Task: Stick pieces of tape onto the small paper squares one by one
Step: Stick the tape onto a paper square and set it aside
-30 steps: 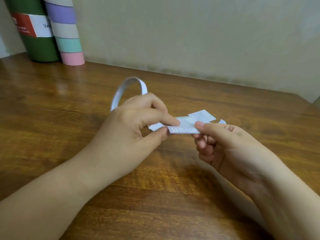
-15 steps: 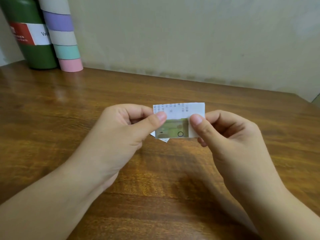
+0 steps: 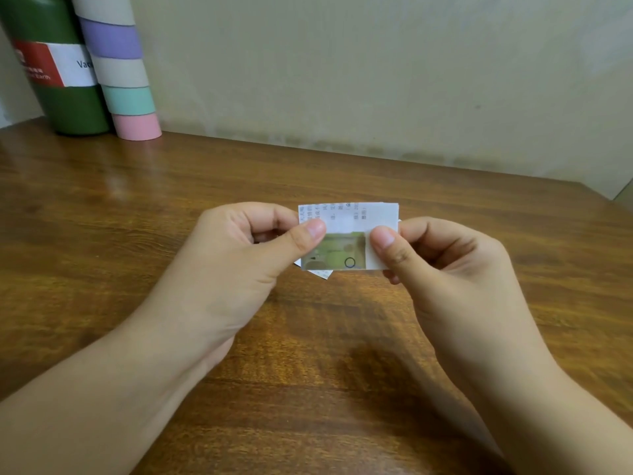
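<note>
Left hand point(image 3: 239, 265) and right hand point(image 3: 442, 269) each pinch an end of the printed paper square point(image 3: 346, 234), fingers clamped on it. Held upright above the bench point(image 3: 137, 207), probably for checking the tape; no tape is discernible.

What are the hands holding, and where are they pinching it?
Both hands hold one small printed paper piece above the table. The left hand pinches its left edge, the right hand its right edge, thumbs in front.
</note>
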`<state>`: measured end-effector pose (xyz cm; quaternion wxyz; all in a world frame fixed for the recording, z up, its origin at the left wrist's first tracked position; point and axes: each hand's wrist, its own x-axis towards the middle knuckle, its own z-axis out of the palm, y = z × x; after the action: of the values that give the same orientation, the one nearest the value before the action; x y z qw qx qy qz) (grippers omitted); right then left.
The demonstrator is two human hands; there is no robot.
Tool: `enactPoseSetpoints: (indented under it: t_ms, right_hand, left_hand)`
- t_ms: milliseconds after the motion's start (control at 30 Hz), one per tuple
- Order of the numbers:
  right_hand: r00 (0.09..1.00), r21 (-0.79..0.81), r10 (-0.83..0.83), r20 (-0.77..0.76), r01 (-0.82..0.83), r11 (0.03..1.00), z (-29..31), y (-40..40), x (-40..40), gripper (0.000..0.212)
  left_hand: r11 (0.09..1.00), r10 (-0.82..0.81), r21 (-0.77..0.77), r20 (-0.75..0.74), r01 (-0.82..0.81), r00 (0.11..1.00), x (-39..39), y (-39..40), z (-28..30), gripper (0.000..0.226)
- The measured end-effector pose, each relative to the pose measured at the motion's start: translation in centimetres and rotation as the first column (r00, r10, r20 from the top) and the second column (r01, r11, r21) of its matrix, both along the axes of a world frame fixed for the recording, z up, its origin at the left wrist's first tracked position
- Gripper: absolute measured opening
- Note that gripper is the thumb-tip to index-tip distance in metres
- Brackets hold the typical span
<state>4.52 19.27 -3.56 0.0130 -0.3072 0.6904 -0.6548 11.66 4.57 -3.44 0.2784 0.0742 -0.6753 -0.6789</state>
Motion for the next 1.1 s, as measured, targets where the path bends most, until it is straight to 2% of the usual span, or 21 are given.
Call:
enactPoseSetpoints:
  t_ms: [267,600,700,833,1100]
  right_hand:
    - [1.0,0.031,-0.01,-0.024,0.01,0.999,-0.5,-0.1,-0.1,0.015]
    - [0.989,0.029,0.04,0.14,-0.044,0.999,-0.1,-0.9,0.1,0.037]
    - [0.998,0.084,-0.042,0.053,0.037,0.996,-0.1,-0.8,0.2,0.031]
    - [0.994,0.125,-0.098,-0.041,0.103,0.987,0.4,-0.6,0.4,0.022]
    - [0.988,-0.015,-0.141,0.059,0.142,0.99,0.4,-0.3,-0.1,0.016]
  left_hand:
    - [0.998,0.044,-0.035,-0.013,-0.044,0.999,-0.1,-0.2,-0.3,0.018]
    - [0.982,0.021,-0.189,-0.031,-0.026,0.999,-0.5,0.5,-1.3,0.018]
    - [0.977,0.019,-0.212,-0.017,-0.022,1.0,-0.4,0.8,-1.2,0.022]
    - [0.989,0.009,-0.149,0.013,-0.007,1.0,-0.4,0.8,-1.1,0.022]
    - [0.99,0.035,-0.137,0.032,-0.03,0.999,-0.5,0.3,-1.1,0.02]
